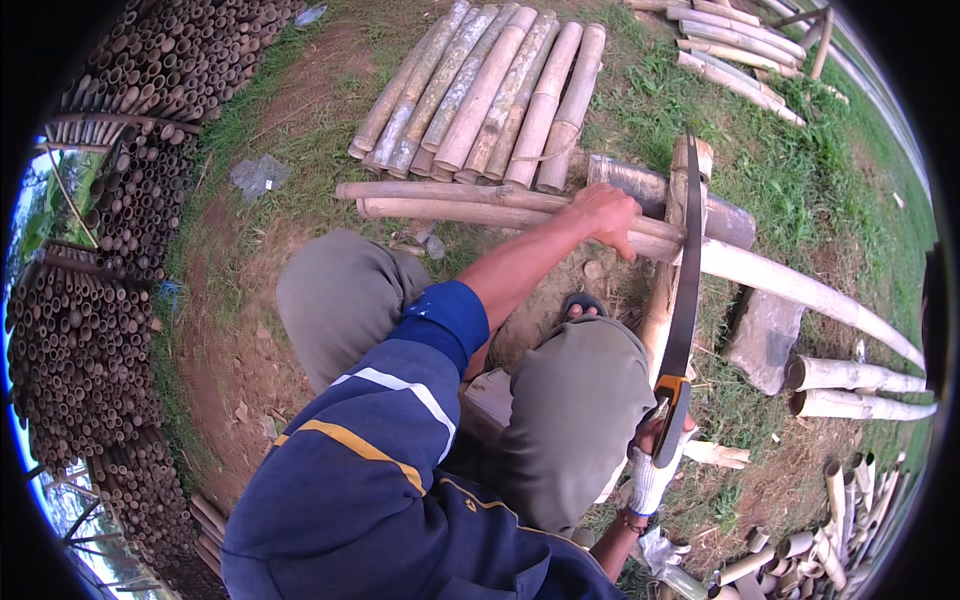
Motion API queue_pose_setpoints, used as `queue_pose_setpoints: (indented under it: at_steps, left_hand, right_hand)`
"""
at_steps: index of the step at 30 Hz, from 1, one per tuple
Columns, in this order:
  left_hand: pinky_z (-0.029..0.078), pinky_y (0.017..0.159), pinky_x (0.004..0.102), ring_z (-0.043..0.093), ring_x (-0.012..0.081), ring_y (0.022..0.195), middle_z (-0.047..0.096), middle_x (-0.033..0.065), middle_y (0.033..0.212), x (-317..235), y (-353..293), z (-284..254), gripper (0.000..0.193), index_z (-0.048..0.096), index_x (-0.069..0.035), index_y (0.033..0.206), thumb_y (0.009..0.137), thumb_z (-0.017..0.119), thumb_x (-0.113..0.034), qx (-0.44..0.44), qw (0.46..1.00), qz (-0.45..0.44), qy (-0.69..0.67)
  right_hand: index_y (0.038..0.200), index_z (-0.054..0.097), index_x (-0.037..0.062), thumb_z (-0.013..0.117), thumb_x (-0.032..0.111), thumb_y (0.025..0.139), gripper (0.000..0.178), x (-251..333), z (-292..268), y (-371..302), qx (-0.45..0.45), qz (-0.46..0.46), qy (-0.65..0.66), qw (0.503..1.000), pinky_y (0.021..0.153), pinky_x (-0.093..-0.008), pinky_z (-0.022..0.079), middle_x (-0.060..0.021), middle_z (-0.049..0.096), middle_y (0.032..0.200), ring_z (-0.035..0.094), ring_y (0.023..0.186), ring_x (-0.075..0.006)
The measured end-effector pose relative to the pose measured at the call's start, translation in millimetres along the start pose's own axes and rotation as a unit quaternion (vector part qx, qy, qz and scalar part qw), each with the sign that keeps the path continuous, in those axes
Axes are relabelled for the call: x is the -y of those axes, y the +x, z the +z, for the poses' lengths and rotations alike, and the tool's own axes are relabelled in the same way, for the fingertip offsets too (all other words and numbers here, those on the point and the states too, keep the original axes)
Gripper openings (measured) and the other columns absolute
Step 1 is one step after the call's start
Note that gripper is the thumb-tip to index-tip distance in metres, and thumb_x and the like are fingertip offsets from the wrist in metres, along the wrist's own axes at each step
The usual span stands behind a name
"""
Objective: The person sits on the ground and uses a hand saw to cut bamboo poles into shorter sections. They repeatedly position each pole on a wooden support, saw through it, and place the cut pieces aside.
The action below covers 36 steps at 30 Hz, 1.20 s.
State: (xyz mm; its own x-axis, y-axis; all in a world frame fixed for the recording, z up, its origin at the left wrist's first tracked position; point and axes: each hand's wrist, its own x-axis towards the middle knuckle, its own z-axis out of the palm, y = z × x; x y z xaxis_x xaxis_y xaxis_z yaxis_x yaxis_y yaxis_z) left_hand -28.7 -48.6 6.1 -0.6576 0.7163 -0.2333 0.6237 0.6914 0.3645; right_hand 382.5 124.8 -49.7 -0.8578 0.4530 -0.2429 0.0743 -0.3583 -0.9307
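Note:
My bare left hand (606,215) presses down around a long pale bamboo pole (790,280), its fingers curled over the side. A second pole (430,190) lies along it on the left. In my right hand (655,470), which wears a white knitted glove, is the orange-and-black handle of a handsaw (684,300). The long dark blade points away from me and crosses over the pole, just right of my left hand; whether its teeth touch the bamboo I cannot tell. Beneath, the pole rests across a log support (660,310) and a darker log (630,182).
A row of cut bamboo lengths (485,90) lies on the grass ahead. Tall stacks of bamboo (90,340) stand at left. A stone block (765,340) and two pale pieces (850,375) are at right, with short offcuts (790,565) heaped at the lower right.

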Motion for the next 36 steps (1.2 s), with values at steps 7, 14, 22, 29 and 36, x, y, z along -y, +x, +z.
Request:
queue_pose_setpoints:
  at_steps: [7, 14, 22, 29, 36]
  left_hand:
    - [0.060, 0.099, 0.0500, 0.077, 0.0434, 0.109, 0.082, 0.0226, 0.113, 15.8, 17.6, 3.3, 0.094, 0.078, -0.009, 0.135, 0.069, 0.088, -0.075, -0.005, 0.999, 0.050, 0.007]
    - [0.054, 0.110, 0.0519, 0.069, 0.0424, 0.127, 0.074, 0.0247, 0.135, 63.4, 23.5, -4.8, 0.100, 0.075, -0.006, 0.139, 0.080, 0.075, -0.087, -0.071, 0.989, -0.003, -0.128]
    - [0.054, 0.112, 0.0509, 0.074, 0.0426, 0.119, 0.077, 0.0295, 0.122, -1.5, 10.8, 17.9, 0.097, 0.069, 0.000, 0.142, 0.068, 0.093, -0.057, -0.013, 1.000, 0.007, 0.020]
    - [0.059, 0.104, 0.0518, 0.076, 0.0440, 0.112, 0.078, 0.0285, 0.115, 24.8, -10.1, 16.5, 0.081, 0.070, -0.002, 0.132, 0.069, 0.091, -0.047, -0.042, 0.999, 0.013, 0.007]
    - [0.058, 0.108, 0.0505, 0.073, 0.0438, 0.122, 0.075, 0.0283, 0.130, 7.9, -11.0, 3.3, 0.095, 0.068, -0.003, 0.143, 0.066, 0.092, -0.053, 0.008, 1.000, -0.023, 0.011]
  right_hand:
    - [0.145, 0.051, 0.0022, 0.062, 0.000, 0.097, 0.049, 30.7, 59.3, 94.4, 0.009, -0.127, -0.281, 0.951, 0.112, -0.0345, 0.043, -0.0119, 0.057, 0.128, 0.057, 0.120, -0.0232]
    - [0.143, 0.054, -0.0002, 0.064, 0.004, 0.101, 0.043, 39.7, 58.3, 83.6, 0.003, -0.051, -0.297, 0.953, 0.112, -0.0345, 0.046, -0.0138, 0.061, 0.131, 0.061, 0.120, -0.0226]
    - [0.143, 0.053, 0.0027, 0.067, 0.001, 0.102, 0.043, 81.0, 106.3, 72.1, -0.030, -0.154, -0.233, 0.960, 0.092, -0.0276, 0.051, -0.0059, 0.063, 0.115, 0.060, 0.100, -0.0125]
    - [0.148, 0.050, 0.0010, 0.062, 0.000, 0.100, 0.049, 83.4, 123.7, 60.9, -0.001, -0.152, -0.235, 0.960, 0.106, -0.0335, 0.048, -0.0121, 0.060, 0.131, 0.059, 0.114, -0.0195]
    - [0.150, 0.048, 0.0005, 0.061, -0.002, 0.098, 0.054, 74.1, 117.2, 49.8, -0.013, -0.123, -0.247, 0.961, 0.106, -0.0317, 0.047, -0.0110, 0.059, 0.129, 0.058, 0.114, -0.0187]
